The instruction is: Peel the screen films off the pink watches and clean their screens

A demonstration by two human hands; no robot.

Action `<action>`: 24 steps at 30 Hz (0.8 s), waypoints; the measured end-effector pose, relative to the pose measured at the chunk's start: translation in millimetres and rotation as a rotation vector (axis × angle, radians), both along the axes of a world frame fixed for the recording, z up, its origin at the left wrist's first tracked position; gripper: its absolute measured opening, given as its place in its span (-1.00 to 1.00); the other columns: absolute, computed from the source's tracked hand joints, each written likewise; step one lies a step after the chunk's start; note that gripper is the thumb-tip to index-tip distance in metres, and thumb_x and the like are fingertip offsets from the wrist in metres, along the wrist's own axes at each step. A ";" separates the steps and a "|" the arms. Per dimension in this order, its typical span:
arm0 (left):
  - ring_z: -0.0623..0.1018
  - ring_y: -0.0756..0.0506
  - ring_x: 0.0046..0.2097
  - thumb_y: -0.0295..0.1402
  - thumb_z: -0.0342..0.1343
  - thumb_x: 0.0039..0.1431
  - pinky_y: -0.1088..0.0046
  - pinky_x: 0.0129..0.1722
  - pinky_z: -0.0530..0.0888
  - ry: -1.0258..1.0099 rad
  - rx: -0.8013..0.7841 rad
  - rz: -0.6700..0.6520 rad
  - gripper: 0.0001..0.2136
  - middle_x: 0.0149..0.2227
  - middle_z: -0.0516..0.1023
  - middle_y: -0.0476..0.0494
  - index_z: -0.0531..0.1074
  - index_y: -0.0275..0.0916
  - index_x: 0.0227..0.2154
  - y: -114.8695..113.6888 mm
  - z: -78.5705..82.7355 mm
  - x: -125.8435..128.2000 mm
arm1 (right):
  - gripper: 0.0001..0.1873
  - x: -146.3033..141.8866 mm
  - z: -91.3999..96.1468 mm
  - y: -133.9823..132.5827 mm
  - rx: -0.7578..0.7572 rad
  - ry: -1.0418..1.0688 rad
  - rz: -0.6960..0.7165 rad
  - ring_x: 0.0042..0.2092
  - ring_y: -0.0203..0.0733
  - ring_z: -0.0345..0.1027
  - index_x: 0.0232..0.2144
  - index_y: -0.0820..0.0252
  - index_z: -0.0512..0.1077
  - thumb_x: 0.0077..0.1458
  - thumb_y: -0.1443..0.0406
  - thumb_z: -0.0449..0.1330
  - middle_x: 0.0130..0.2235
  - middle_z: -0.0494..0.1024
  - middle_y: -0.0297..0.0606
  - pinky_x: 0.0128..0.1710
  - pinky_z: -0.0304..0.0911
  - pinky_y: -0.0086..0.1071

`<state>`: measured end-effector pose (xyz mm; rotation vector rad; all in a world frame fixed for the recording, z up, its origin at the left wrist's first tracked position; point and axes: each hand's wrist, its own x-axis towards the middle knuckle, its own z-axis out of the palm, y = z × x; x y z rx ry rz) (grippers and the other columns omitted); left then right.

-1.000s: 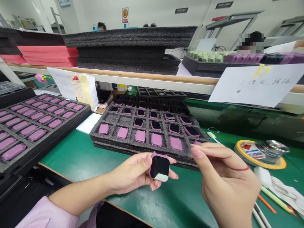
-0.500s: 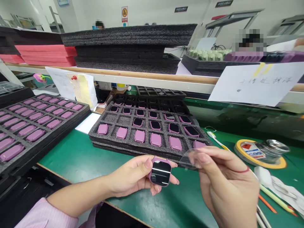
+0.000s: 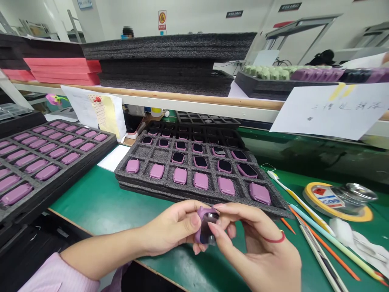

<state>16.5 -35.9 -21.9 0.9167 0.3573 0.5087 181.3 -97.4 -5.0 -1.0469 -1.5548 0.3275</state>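
A purple smartwatch case [image 3: 199,233] with a dark screen is held upright over the near edge of the green bench. My left hand [image 3: 176,227] is closed around its left side, thumb on the edge. My right hand [image 3: 258,243] is closed at its right side, the thumb pressing on the glass and a fingertip at the top rim. Whether a clear film lies between that thumb and the screen, I cannot make out. Just beyond, a black foam tray [image 3: 146,184] holds rows of watch cases, some screen up, the front row back up.
Another foam tray [image 3: 68,170] of purple cases lies at left. To the right are a toothbrush [image 3: 300,202], several thin sticks, tweezers [image 3: 322,257], a roll of yellow tape [image 3: 308,196] and a metal-topped bottle [image 3: 360,192]. A shelf edge [image 3: 182,101] crosses behind.
My right hand has moved left from beside the tray onto the watch. The clear film it pinched is no longer plainly visible. The left hand still holds the watch.
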 end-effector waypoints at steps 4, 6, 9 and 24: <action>0.35 0.13 -0.52 0.14 0.32 -0.04 0.62 -0.55 0.24 0.079 0.061 0.079 -0.41 -0.36 0.48 -0.08 0.39 -0.30 -0.20 0.9 0.3 0.0 | -0.64 1.9 0.4 2.0 0.070 -0.223 -0.080 -0.41 -0.30 0.29 0.00 0.09 0.46 0.14 0.25 0.35 -0.39 0.38 -0.36 -0.45 0.34 -0.43; 0.35 0.12 -0.50 0.09 0.38 -0.08 0.63 -0.56 0.22 0.073 0.073 0.089 -0.43 -0.33 0.48 -0.07 0.35 -0.27 -0.24 0.7 1.8 0.9 | -0.49 0.5 -0.4 2.3 0.038 -0.293 0.005 -0.41 -0.27 0.32 0.10 0.10 0.42 0.13 0.13 0.36 -0.38 0.40 -0.35 -0.45 0.38 -0.43; 0.33 0.12 -0.51 0.09 0.39 -0.10 0.63 -0.58 0.17 0.078 0.053 0.123 -0.44 -0.35 0.46 -0.06 0.30 -0.26 -0.31 -0.6 3.4 2.8 | -0.49 -1.2 -5.2 2.7 -0.025 -0.283 0.075 -0.31 -0.23 0.46 0.12 0.06 0.35 0.16 0.17 0.34 -0.27 0.52 -0.29 -0.33 0.47 -0.43; 0.37 0.01 -0.48 0.21 0.06 0.17 0.52 -0.49 0.30 0.233 0.195 0.337 -0.49 -0.48 0.39 -0.01 0.33 -0.23 -0.37 2.0 -0.1 -6.9 | -0.57 5.3 -9.0 19.4 0.030 -0.317 -0.009 -0.22 -0.10 0.57 -0.04 0.10 0.38 0.02 0.28 0.36 -0.19 0.62 -0.21 -0.22 0.51 -0.31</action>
